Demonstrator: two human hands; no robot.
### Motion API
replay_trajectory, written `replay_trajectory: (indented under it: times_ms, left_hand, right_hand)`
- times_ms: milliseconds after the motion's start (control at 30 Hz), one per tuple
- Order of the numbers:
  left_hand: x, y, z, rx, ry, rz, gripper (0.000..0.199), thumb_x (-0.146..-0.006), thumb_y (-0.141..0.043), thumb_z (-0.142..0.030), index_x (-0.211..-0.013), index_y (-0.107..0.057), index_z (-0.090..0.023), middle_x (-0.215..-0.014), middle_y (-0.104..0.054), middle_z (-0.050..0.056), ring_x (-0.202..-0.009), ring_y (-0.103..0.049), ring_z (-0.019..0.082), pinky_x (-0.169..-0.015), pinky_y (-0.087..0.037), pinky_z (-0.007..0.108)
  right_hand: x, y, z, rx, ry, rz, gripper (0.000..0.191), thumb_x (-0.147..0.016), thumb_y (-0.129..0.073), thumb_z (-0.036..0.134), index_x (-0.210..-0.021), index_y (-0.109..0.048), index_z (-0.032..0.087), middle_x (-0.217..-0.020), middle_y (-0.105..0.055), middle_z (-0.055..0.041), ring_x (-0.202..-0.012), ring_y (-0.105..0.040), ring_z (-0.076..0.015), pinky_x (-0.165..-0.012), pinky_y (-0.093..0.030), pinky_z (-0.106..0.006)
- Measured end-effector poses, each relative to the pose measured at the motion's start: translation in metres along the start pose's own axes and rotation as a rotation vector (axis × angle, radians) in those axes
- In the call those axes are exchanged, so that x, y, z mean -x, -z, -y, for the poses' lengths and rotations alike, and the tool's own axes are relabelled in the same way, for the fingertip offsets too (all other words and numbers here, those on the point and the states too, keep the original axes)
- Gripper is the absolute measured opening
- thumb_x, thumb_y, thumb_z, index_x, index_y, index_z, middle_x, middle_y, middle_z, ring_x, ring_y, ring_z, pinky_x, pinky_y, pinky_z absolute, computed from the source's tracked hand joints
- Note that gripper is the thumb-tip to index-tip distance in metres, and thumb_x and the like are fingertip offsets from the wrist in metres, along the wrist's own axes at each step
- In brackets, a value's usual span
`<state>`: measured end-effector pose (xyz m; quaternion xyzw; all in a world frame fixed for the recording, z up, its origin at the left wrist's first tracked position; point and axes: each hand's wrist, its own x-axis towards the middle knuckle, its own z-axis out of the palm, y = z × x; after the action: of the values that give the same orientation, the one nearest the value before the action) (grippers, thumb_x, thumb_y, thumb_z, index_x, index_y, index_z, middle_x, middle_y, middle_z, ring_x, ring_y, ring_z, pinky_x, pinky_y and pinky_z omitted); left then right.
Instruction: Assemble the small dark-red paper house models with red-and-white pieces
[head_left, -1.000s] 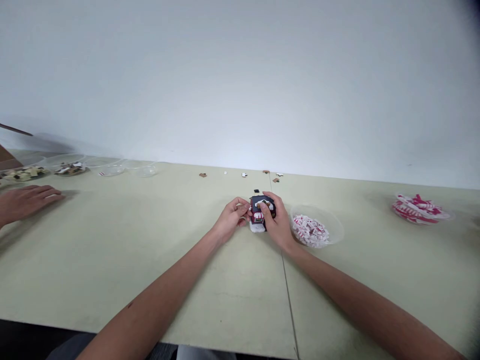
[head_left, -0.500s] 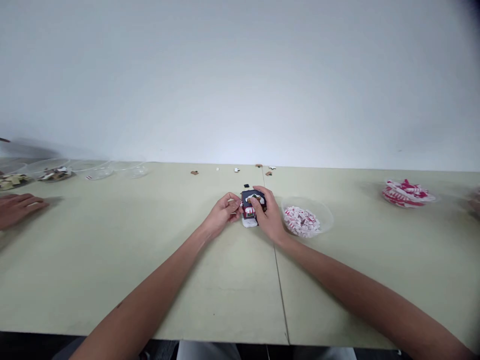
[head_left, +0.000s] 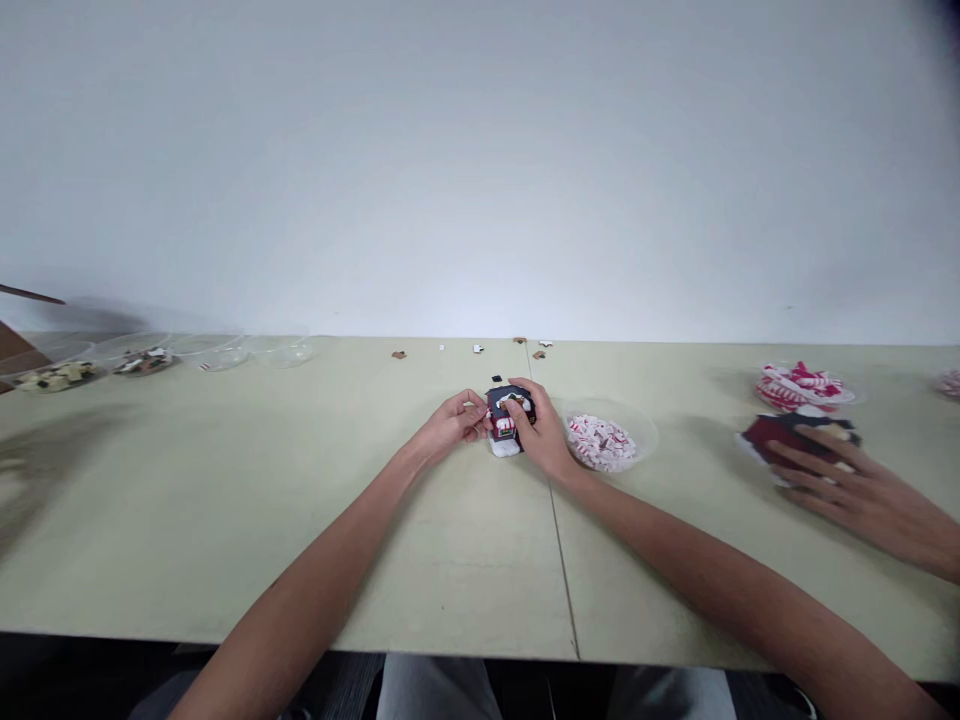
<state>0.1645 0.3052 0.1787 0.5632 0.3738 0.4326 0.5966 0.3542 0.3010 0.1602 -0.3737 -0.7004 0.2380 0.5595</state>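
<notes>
My right hand [head_left: 541,432] is wrapped round a small model house [head_left: 504,428] with a dark roof, a red front and a white base, holding it on the table. Its thumb lies across the roof. At the house's left edge, my left hand [head_left: 452,425] is closed in a pinch. A tiny red-and-white piece [head_left: 488,414] shows at those fingertips, partly hidden. Just right of my right hand stands a clear bowl [head_left: 651,440] of small red-and-white striped pieces. Behind the house lies a small dark piece [head_left: 496,378].
Several small brown and white pieces lie near the wall, among them a brown one [head_left: 399,355]. Clear bowls [head_left: 277,350] line the back left. At right, another person's hand [head_left: 862,495] rests on a dark-and-red model [head_left: 787,437], before a bowl of striped strips [head_left: 801,385].
At right, another person's hand has come in with a dark-and-red model. The other person's hand at left has gone. The view has shifted slightly; my hands keep their hold on the house.
</notes>
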Motion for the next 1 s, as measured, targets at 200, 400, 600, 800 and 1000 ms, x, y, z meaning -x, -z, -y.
replay_trajectory:
  times_ms: [200,400,600,800,1000]
  left_hand:
    - [-0.001,0.003,0.000,0.022,0.024,0.027,0.037,-0.079,-0.077,-0.044,-0.086,-0.051,-0.018,-0.077,-0.066,0.002,-0.067,-0.059,0.012,-0.058,-0.036,0.023]
    - [-0.001,-0.004,0.005,0.030,-0.022,-0.029,0.031,-0.077,-0.077,-0.036,-0.086,-0.052,-0.018,-0.074,-0.062,0.000,-0.062,-0.056,0.011,-0.055,-0.035,0.023]
    - [0.023,-0.024,0.010,0.098,-0.085,-0.146,0.029,-0.076,-0.075,-0.033,-0.085,-0.052,-0.019,-0.066,-0.058,-0.002,-0.055,-0.050,0.009,-0.053,-0.031,0.021]
    - [0.060,-0.040,0.015,0.080,-0.139,-0.108,0.034,-0.074,-0.077,-0.037,-0.086,-0.051,-0.019,-0.068,-0.058,-0.002,-0.057,-0.050,0.009,-0.053,-0.031,0.020]
    - [0.080,-0.046,0.013,0.002,-0.149,-0.099,0.035,-0.076,-0.076,-0.042,-0.085,-0.050,-0.020,-0.067,-0.056,-0.003,-0.057,-0.051,0.009,-0.051,-0.029,0.020]
  right_hand:
    - [0.000,-0.004,-0.009,-0.046,0.041,-0.029,0.035,-0.099,-0.052,0.039,-0.129,-0.056,0.023,-0.128,-0.061,-0.0087,-0.118,-0.058,-0.0225,-0.105,-0.045,-0.038]
    - [-0.004,-0.003,-0.013,-0.019,0.111,-0.041,0.034,-0.099,-0.051,0.039,-0.128,-0.056,0.022,-0.128,-0.061,-0.0097,-0.118,-0.058,-0.0222,-0.105,-0.043,-0.037]
    - [0.009,0.004,0.007,-0.040,0.065,0.014,0.034,-0.097,-0.050,0.041,-0.125,-0.054,0.021,-0.123,-0.063,-0.0089,-0.111,-0.060,-0.0224,-0.102,-0.046,-0.038]
    - [0.041,0.011,0.032,-0.078,0.058,0.032,0.035,-0.095,-0.052,0.043,-0.122,-0.054,0.022,-0.117,-0.065,-0.0075,-0.108,-0.061,-0.0227,-0.100,-0.047,-0.038]
    - [0.060,0.011,0.045,-0.071,0.089,-0.002,0.035,-0.094,-0.052,0.040,-0.124,-0.054,0.021,-0.121,-0.063,-0.0093,-0.112,-0.059,-0.0238,-0.103,-0.045,-0.040]
